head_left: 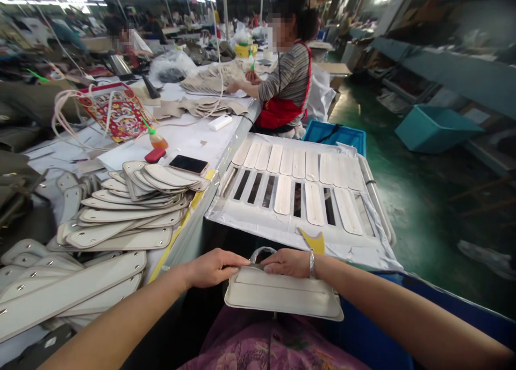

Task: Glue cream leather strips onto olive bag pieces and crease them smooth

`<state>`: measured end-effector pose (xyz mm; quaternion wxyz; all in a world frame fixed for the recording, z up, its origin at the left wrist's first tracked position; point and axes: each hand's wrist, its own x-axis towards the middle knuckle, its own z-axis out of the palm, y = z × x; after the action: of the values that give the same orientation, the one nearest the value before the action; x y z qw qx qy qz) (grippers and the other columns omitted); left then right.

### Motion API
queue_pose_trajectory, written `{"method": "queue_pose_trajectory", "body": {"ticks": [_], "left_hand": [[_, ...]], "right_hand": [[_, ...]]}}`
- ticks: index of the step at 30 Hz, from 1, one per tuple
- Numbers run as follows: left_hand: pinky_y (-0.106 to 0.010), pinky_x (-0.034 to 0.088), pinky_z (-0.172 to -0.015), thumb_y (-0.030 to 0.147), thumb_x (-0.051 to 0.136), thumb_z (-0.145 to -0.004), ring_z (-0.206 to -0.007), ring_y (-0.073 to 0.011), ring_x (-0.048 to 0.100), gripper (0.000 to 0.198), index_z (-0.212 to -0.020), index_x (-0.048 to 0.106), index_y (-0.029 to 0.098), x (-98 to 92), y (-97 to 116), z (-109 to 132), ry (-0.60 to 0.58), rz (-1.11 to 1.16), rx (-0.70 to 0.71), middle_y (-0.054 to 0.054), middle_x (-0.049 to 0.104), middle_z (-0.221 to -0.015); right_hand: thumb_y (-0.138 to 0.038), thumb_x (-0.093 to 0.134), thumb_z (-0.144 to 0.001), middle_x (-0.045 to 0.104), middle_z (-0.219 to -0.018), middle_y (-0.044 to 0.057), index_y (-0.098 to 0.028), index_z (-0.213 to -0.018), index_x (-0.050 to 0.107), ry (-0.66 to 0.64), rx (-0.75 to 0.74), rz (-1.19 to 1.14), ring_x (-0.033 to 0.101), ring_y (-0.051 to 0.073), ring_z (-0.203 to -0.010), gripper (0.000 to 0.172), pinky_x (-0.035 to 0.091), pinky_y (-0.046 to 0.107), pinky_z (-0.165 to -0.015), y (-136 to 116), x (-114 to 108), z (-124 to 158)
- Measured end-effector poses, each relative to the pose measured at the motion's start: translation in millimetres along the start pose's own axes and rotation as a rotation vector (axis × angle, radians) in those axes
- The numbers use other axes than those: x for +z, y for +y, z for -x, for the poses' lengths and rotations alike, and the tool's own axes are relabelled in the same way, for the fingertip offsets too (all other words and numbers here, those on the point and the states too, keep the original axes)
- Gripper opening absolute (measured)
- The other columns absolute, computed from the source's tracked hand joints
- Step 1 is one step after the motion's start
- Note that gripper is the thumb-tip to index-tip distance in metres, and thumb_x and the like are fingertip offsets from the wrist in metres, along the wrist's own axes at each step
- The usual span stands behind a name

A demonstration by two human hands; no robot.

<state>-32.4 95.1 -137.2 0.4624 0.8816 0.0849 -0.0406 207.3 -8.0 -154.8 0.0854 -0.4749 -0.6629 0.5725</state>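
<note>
On the purple lap cloth [258,348] a cream leather panel [282,297] was held, with the left hand [213,268] and right hand [288,262] pinched shut on its far edge. A small loop [262,253] was seemingly being fitted there — careful alignment was called for.

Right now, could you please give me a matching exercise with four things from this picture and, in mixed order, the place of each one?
Things:
1. cream flat leather-like panel
2. black smartphone
3. cream narrow strips
4. blue plastic crate

Places:
A. beside the seated co-worker
B. in rows on the white slotted rack
C. on the lap, gripped by left hand and right hand
D. on the white table near the red oval case

Pairs: 1-C, 2-D, 3-B, 4-A
</note>
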Motion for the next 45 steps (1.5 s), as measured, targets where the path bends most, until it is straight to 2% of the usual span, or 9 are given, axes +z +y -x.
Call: {"method": "queue_pose_trajectory", "body": {"ticks": [7, 13, 17, 21, 26, 30, 36, 40, 45], "left_hand": [[-0.026, 0.038, -0.101, 0.02, 0.043, -0.088, -0.114, -0.0168, 0.052, 0.037, -0.123, 0.051, 0.013, 13.5, 2.0, 6.5, 0.078, -0.21, 0.091, -0.01, 0.056, -0.124], [-0.024, 0.047, -0.091, 0.019, 0.048, -0.085, -0.098, -0.0132, 0.061, 0.027, -0.109, 0.061, 0.02, 22.7, 3.5, 14.3, 0.306, -0.188, -0.055, -0.001, 0.067, -0.107], [-0.028, 0.046, -0.094, 0.016, 0.044, -0.085, -0.105, -0.016, 0.059, 0.03, -0.11, 0.061, 0.014, 31.8, 2.7, 14.6, 0.279, -0.348, 0.002, -0.008, 0.064, -0.112], [-0.032, 0.045, -0.097, 0.015, 0.04, -0.087, -0.114, -0.0197, 0.052, 0.035, -0.118, 0.054, 0.008, 33.7, 11.1, 11.5, 0.149, -0.57, 0.054, -0.015, 0.057, -0.121], [-0.038, 0.043, -0.098, 0.015, 0.039, -0.087, -0.113, -0.0231, 0.051, 0.036, -0.12, 0.052, 0.009, 32.0, 25.8, 6.0, 0.081, -0.754, 0.045, -0.014, 0.055, -0.124], [-0.049, 0.036, -0.1, 0.022, 0.041, -0.088, -0.116, -0.0288, 0.048, 0.031, -0.111, 0.059, 0.011, 36.9, 38.5, -2.3, 0.14, -0.816, 0.011, -0.013, 0.058, -0.119], [-0.04, 0.04, -0.097, 0.031, 0.059, -0.079, -0.112, -0.0239, 0.049, 0.041, -0.118, 0.051, 0.017, 82.5, 75.0, -39.1, 0.154, -0.561, 0.119, -0.009, 0.054, -0.124], [-0.037, 0.044, -0.09, 0.025, 0.058, -0.08, -0.102, -0.0224, 0.053, 0.022, -0.101, 0.059, 0.018, 119.4, 95.8, -68.8, 0.139, -0.482, 0.169, -0.006, 0.061, -0.111], [-0.038, 0.043, -0.085, 0.021, 0.048, -0.087, -0.095, -0.021, 0.054, 0.016, -0.089, 0.064, 0.019, 135.2, 95.4, -78.9, 0.22, -0.504, 0.161, -0.004, 0.066, -0.1]], "right_hand": [[-0.046, 0.039, -0.088, 0.064, -0.106, 0.007, -0.015, -0.116, 0.059, -0.039, -0.063, 0.032, 0.057, 0.02, -0.097, 0.046, 0.042, 0.028, -0.085, -11.6, 6.1, -32.3], [-0.049, 0.038, -0.088, 0.063, -0.109, 0.004, -0.021, -0.115, 0.06, -0.032, -0.099, 0.04, 0.057, 0.019, -0.099, 0.045, 0.041, 0.026, -0.085, -7.7, 9.4, -47.5], [-0.048, 0.039, -0.088, 0.064, -0.108, 0.004, -0.02, -0.113, 0.061, -0.033, -0.111, 0.071, 0.057, 0.019, -0.099, 0.044, 0.041, 0.026, -0.085, -5.9, 7.6, -47.9], [-0.042, 0.039, -0.089, 0.064, -0.108, 0.003, -0.02, -0.115, 0.06, -0.043, -0.127, 0.073, 0.057, 0.018, -0.096, 0.04, 0.041, 0.026, -0.084, -0.4, -1.4, -21.6], [-0.04, 0.039, -0.089, 0.065, -0.107, 0.001, -0.023, -0.12, 0.056, -0.03, -0.005, 0.053, 0.059, 0.018, -0.096, 0.039, 0.043, 0.026, -0.084, 23.1, -14.1, 43.0], [-0.039, 0.045, -0.086, 0.058, -0.121, 0.005, -0.023, -0.125, 0.052, 0.172, 0.124, 0.131, 0.054, 0.023, -0.109, 0.043, 0.04, 0.033, -0.093, 36.8, -8.3, 86.0], [-0.031, 0.051, -0.084, 0.05, -0.128, 0.011, -0.021, -0.124, 0.05, 0.925, 0.054, 0.417, 0.044, 0.022, -0.118, 0.04, 0.035, 0.043, -0.1, 28.2, 63.4, 151.8], [-0.028, 0.056, -0.081, 0.05, -0.126, 0.01, -0.022, -0.109, 0.058, 1.049, 0.044, 0.461, 0.042, 0.023, -0.12, 0.029, 0.037, 0.045, -0.1, 30.1, 119.6, 160.1], [-0.022, 0.052, -0.084, 0.061, -0.111, 0.006, -0.023, -0.086, 0.065, 1.191, -0.007, 0.492, 0.047, 0.021, -0.115, 0.013, 0.038, 0.044, -0.099, 47.2, 135.4, 144.0]]}}
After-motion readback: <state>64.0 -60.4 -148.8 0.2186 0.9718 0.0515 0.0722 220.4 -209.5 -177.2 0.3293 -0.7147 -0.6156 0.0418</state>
